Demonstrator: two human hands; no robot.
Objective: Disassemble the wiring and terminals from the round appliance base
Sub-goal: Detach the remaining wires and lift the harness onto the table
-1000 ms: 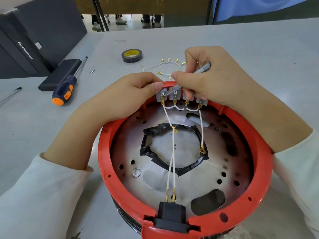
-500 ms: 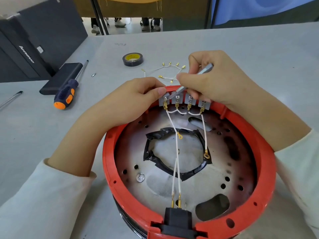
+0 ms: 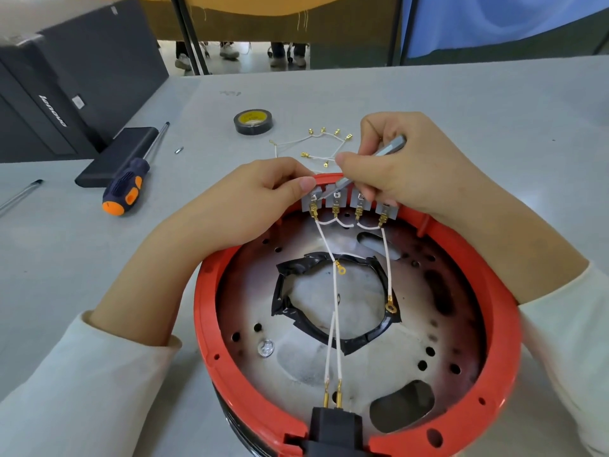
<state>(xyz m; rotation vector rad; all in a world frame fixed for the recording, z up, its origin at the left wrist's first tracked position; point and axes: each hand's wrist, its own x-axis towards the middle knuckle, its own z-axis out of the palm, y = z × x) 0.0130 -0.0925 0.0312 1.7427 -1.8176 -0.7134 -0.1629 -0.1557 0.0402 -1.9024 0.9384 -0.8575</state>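
— Grey table (image 3: 461, 103), with a black computer case (image 3: 66, 77) at the far left corner and a roll of black tape (image 3: 253, 121) further back. What's in front of the person?

— That round appliance base (image 3: 359, 437), red rim up, sits right at the near edge between both forearms. White wires (image 3: 333, 344) run across its metal plate from a black socket (image 3: 333, 427) at the near rim to a row of grey terminals (image 3: 349, 202) at the far rim.

— And the hands?

— Right hand (image 3: 405, 169) is curled round a thin metal tool (image 3: 365, 163), tip down at the leftmost terminals. Left hand (image 3: 250, 199) is bent over the far rim, thumb pressed against the terminal block's left end; I can't tell whether its fingers actually pinch it.

— Anything else lying about?

— A loose wire bundle (image 3: 316, 146) with gold ends beyond the base, an orange-and-blue screwdriver (image 3: 127, 189) resting against a flat black box (image 3: 115, 156).
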